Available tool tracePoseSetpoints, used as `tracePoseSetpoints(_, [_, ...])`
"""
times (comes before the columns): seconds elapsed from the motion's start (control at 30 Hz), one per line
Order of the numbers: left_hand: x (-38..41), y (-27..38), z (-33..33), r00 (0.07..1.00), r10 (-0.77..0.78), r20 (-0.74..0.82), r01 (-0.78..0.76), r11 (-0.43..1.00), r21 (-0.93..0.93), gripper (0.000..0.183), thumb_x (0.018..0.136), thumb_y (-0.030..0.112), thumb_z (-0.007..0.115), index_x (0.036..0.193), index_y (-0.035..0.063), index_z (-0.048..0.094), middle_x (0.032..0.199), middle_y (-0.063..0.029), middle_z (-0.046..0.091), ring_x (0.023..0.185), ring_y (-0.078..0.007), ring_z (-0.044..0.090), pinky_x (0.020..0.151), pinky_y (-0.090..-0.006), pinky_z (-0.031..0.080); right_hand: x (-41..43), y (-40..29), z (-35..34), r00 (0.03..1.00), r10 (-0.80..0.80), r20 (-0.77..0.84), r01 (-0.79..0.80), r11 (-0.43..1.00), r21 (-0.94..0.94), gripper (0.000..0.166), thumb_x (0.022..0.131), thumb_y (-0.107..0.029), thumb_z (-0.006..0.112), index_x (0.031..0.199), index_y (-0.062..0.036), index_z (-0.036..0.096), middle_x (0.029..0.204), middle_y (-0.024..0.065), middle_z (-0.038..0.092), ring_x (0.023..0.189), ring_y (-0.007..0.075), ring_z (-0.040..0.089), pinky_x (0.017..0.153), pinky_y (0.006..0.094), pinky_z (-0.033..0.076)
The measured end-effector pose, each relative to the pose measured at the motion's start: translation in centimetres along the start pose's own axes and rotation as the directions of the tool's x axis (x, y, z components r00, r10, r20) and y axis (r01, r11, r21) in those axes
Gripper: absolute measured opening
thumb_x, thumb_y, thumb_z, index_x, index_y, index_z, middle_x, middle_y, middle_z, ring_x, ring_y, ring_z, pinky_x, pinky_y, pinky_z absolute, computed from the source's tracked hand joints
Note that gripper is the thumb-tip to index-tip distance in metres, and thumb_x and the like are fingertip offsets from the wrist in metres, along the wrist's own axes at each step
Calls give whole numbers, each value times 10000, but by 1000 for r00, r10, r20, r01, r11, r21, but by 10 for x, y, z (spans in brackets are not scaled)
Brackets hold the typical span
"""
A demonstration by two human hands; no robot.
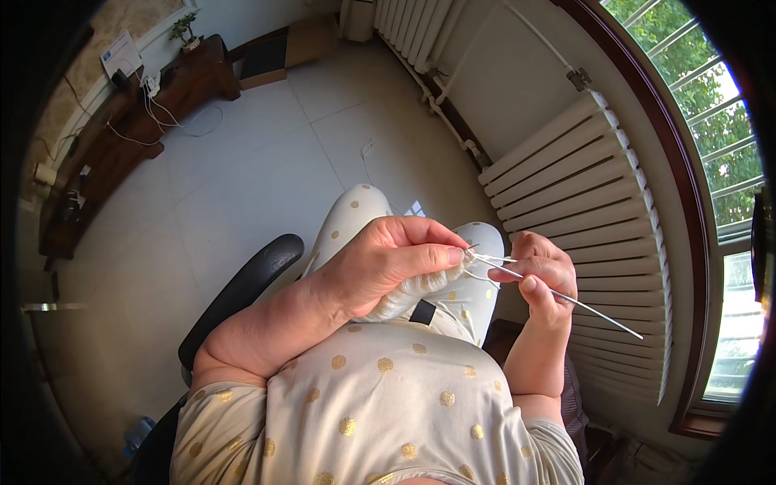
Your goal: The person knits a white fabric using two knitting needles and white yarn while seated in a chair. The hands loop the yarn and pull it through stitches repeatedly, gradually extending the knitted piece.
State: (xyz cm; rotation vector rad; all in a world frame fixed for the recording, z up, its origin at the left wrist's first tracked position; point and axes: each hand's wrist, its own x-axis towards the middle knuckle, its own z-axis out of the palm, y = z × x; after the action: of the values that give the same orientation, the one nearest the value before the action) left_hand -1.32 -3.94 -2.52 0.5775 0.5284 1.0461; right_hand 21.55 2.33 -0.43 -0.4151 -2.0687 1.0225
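Observation:
Above my lap, my left hand (400, 254) pinches the edge of a cream-white knitted piece (418, 291) between thumb and forefinger. The rest of the piece hangs under that hand, partly hidden by it. My right hand (542, 273) grips a thin metal knitting needle (597, 313) between thumb and fingers. The needle's far end points down to the right, and its other end meets the stitches at my left fingertips. White yarn (500, 259) stretches from the stitches to my right fingers. A small black rectangle (422, 312) lies just below the knitting; what it is I cannot tell.
A black chair armrest (242, 297) is beside my left arm. Along the right wall stands a white radiator (582, 200) under a barred window (697, 91). A dark wooden cabinet (200, 73) with cables and a potted plant (183, 30) is at the upper left. Pale tiles (254, 163) cover the floor.

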Motion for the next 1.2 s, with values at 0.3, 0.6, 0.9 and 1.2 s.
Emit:
tracePoseSetpoints(0.3, [1, -5, 3, 998, 44, -50, -40, 995, 93, 198, 893, 103, 612, 1053, -12, 629, 934, -52, 664, 836, -71, 604, 759, -211, 496, 1, -22, 18, 969, -248, -13, 180, 739, -650, 194, 677, -117, 621, 827, -24, 699, 598, 46, 491, 515, 185, 444, 515, 314, 324])
tracePoseSetpoints(0.6, [-1, -1, 7, 999, 1, 34, -6, 993, 121, 235, 906, 41, 561, 1125, -23, 616, 1015, -81, 662, 932, -105, 614, 843, -240, 490, -5, -17, 24, 967, -152, -203, 15, 833, -552, 147, 708, -70, 664, 844, -17, 672, 621, 33, 536, 540, 172, 457, 530, 303, 336])
tracePoseSetpoints(0.9, [-3, 4, 6, 999, -20, 24, 17, 990, 139, 232, 908, 30, 545, 1120, -32, 617, 1034, -92, 661, 951, -115, 613, 864, -245, 483, -14, -11, 5, 991, -60, -120, 30, 971, -236, 213, 763, -163, 565, 816, 5, 684, 663, 51, 618, 548, 145, 444, 533, 285, 330])
tracePoseSetpoints(1.2, [-2, 3, 7, 999, -21, 23, 17, 986, 163, 222, 908, 32, 551, 1109, -31, 619, 1025, -93, 661, 951, -114, 611, 862, -242, 481, -14, -8, 2, 986, -116, -118, 85, 967, -242, 213, 753, -161, 563, 799, 7, 687, 627, 42, 588, 534, 141, 433, 522, 279, 316])
